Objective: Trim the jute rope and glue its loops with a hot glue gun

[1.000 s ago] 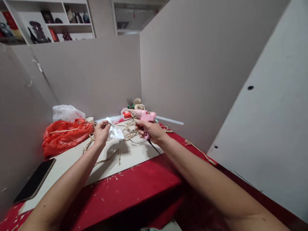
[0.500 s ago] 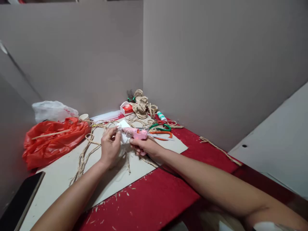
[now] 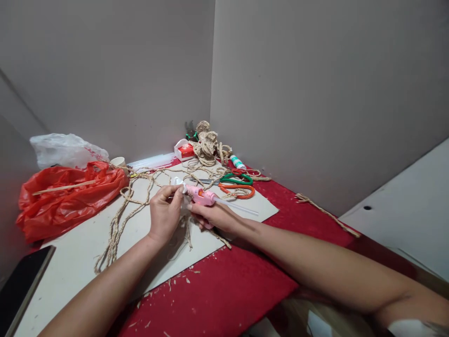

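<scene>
A pink hot glue gun [image 3: 202, 197] is gripped in my right hand [image 3: 213, 216], its nozzle aimed left and a clear glue stick [image 3: 242, 207] poking out of its back. My left hand [image 3: 166, 210] pinches a crumpled white tissue [image 3: 178, 181] around the nozzle's tip, which the tissue and fingers hide. Both hands are above a cream board [image 3: 154, 262]. Strands of braided jute rope [image 3: 117, 229] lie on the board left of my hands, and a short frayed piece [image 3: 188, 234] hangs or lies below them.
Scissors with green and orange handles [image 3: 238, 180] lie beyond my right hand. Behind are coiled rope [image 3: 206, 142], pliers [image 3: 191, 133], a red-and-white box [image 3: 184, 150], a small bottle [image 3: 237, 162] and glue sticks [image 3: 152, 162]. A red plastic bag [image 3: 70, 201] and black phone-like slab [image 3: 26, 285] stand left.
The tissue is now wrapped closer about the nozzle, and the gun tilts further down at its back. The whole view has shifted slightly. Both hands keep their hold.
</scene>
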`<state>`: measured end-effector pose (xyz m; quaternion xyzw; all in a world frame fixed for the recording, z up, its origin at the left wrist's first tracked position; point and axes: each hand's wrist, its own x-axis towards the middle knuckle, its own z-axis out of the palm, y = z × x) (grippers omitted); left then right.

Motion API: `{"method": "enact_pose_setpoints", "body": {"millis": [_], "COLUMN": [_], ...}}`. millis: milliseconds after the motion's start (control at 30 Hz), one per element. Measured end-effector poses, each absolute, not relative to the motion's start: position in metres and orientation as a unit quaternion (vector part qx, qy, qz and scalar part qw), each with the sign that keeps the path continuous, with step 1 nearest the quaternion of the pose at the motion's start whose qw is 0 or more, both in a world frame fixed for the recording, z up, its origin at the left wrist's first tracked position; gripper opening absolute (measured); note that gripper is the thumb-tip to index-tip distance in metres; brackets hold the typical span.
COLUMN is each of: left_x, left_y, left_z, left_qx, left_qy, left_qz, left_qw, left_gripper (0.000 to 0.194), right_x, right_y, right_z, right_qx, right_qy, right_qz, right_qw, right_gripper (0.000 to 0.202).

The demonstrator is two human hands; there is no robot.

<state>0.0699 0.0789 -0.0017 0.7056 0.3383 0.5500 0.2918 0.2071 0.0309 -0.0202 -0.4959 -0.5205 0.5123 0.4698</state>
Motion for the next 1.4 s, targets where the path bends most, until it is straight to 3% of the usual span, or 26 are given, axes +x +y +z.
{"method": "enact_pose_setpoints", "body": {"millis": [433, 800, 1400], "left_x": [0.077, 0.076, 0.076], "left_y": [0.065, 0.062, 0.049], "left_z": [0.002, 0.000, -0.002], "left_qx": [0.565, 0.566, 0.679], "left_qy": [0.358, 0.377, 0.325], "left_qz": [0.563, 0.575, 0.563], "left_qw": [0.486, 0.455, 0.340], "left_gripper": [0.020, 0.015, 0.004], "right_x": [0.207, 0.205, 0.201], "right_y": [0.025, 0.026, 0.019], "right_z": [-0.011, -0.019, -0.014], "right_qx": [-0.519, -0.535, -0.526], "right_qy": [-0.540, -0.559, -0.520], "right_qz": [0.477, 0.403, 0.475], "right_qw": [0.460, 0.488, 0.477], "right_gripper": [0.016, 0.017, 0.022]}}
